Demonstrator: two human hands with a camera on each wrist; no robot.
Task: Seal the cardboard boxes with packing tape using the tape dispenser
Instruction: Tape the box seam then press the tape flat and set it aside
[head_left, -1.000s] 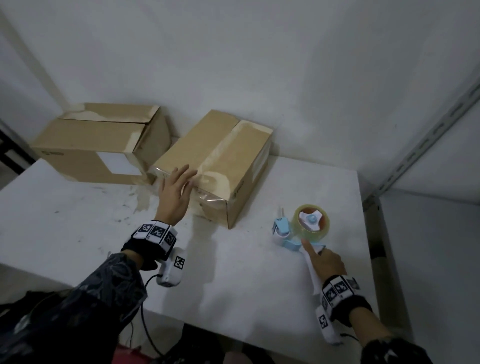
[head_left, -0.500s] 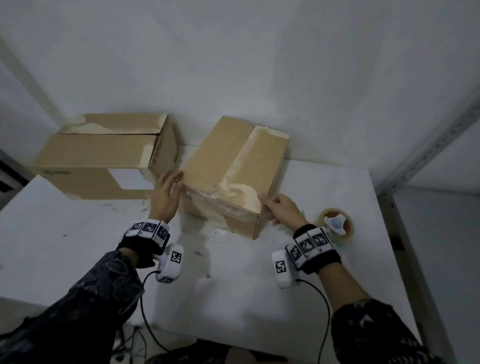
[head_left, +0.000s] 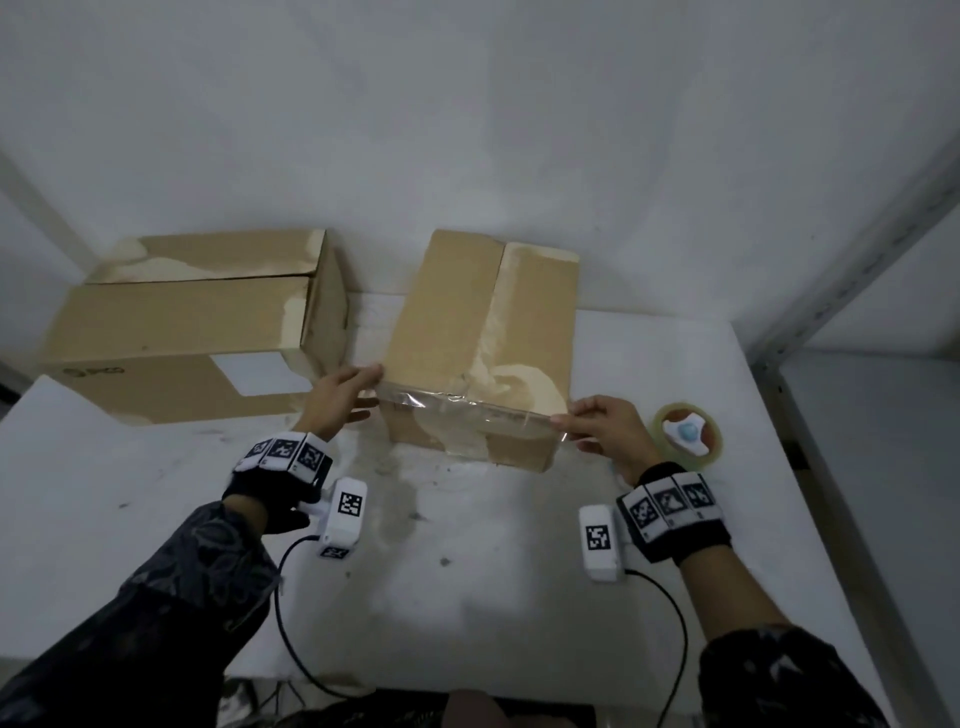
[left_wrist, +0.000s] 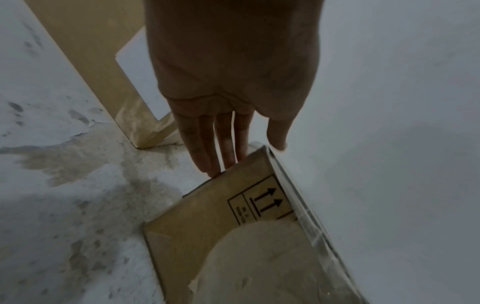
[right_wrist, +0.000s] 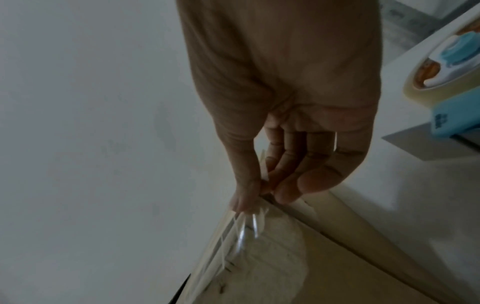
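- Near the back edge of the worktop (head_left: 156, 519), the middle box (head_left: 483, 332) stands skewed, brown card with pale torn patches and a wrinkled clear tape strip (head_left: 462, 410) along its near top edge.
- Left hand (head_left: 337, 397): straight fingers rest on the box's left corner.
- Right hand (head_left: 605, 428): thumb and fingers pinch the tape's end at the right corner.
- Tape dispenser (head_left: 685, 434) lies by the worktop's right edge.
- Second box (head_left: 182, 322) sits at the back left corner.

Left hand (head_left: 337, 397) fingers straight, spread; right hand (head_left: 605, 431) thumb-finger pinch.
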